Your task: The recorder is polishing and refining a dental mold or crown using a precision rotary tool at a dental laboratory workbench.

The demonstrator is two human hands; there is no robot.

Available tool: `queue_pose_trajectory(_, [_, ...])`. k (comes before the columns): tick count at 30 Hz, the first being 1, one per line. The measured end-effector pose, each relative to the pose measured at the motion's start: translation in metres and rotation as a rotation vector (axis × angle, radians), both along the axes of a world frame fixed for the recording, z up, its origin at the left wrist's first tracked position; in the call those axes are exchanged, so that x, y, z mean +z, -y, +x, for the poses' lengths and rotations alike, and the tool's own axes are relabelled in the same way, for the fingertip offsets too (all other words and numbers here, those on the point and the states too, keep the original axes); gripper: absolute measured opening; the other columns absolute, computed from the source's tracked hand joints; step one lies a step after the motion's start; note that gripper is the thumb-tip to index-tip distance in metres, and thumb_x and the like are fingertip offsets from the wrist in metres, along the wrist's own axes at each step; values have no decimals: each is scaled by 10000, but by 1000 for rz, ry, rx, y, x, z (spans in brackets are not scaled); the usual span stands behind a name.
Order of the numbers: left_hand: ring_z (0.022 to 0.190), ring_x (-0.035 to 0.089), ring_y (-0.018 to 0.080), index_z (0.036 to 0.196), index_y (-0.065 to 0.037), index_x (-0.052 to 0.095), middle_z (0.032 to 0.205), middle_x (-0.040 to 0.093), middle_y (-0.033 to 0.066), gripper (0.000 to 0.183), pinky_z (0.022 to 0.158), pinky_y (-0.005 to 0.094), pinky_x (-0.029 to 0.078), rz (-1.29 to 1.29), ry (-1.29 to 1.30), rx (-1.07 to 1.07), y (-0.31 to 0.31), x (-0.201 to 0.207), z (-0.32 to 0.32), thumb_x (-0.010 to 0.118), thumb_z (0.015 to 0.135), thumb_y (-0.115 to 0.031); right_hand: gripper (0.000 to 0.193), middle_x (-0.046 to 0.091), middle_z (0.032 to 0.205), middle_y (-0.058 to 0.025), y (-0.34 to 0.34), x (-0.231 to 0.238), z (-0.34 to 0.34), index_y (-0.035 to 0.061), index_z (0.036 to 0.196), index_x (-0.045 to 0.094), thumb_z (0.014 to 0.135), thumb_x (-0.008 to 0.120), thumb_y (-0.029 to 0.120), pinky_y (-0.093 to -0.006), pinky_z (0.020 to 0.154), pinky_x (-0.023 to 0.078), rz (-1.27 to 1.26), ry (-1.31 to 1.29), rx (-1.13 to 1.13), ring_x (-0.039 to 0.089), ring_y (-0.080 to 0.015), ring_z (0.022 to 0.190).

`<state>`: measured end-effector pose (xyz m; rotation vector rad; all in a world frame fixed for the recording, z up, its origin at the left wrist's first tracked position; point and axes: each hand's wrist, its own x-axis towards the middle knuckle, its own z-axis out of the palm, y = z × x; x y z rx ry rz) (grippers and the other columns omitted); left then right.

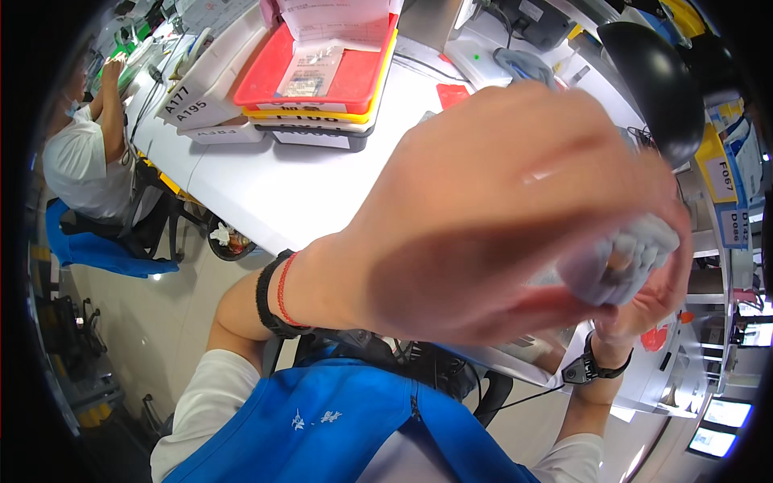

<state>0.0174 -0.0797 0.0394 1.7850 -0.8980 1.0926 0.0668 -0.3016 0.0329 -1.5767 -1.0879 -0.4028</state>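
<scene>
A grey dental model of a row of teeth, with one tan tooth, is held up close in front of me at the right. Behind it, the fingers of my right hand wrap around its side. My left hand looms large and blurred before it, fingers curled toward the model. Its fingertips are hidden, so what it grips does not show. A black band and a red string circle my left wrist; a black wrist strap with a cord is on my right.
Stacked trays, a red tray on top with papers and a small bag, stand on the white table. White bins sit beside them. A black lamp head hangs at the far right. Another person sits at the left, above a waste bin.
</scene>
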Motion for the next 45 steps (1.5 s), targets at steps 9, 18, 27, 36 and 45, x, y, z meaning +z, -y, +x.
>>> queue_pose_trajectory(9, [856,670,264,1142,-25,703,1070,693,120,467,709,328,546,-327,-145,-260,9,-11,-1,844,698,-19,579,660,1205,-233,-7,0,12,-35,1240,593,759,843,168,-480,983,500,-68,268,-80,642,-362,1134])
queue_pose_trajectory(18, [831,624,300,1027,-83,703,984,660,110,344,714,346,496,-476,124,-100,70,-34,26,796,697,-58,658,661,1263,-252,-27,0,18,-36,1240,601,722,905,234,-459,994,488,-142,140,162,626,-359,1202])
queue_pose_trajectory(27, [815,629,301,1039,-74,698,971,664,114,343,713,352,504,-403,106,-158,60,-41,-3,791,709,-60,652,667,1253,-251,52,-11,26,-37,1229,608,714,907,228,-448,993,489,-154,-9,80,632,-349,1193])
queue_pose_trajectory(36, [800,634,301,1051,-64,692,958,668,117,343,711,358,512,-269,85,-118,44,-40,-2,785,720,-62,645,673,1244,-251,40,-6,18,-37,1218,615,706,909,223,-437,992,490,-103,-166,91,639,-340,1184])
queue_pose_trajectory(45, [784,639,302,1062,-55,687,946,671,121,343,710,364,520,-105,28,-81,43,-36,29,780,732,-63,639,680,1234,-250,29,-14,18,-38,1208,623,698,911,217,-426,991,491,-19,-355,103,645,-331,1175])
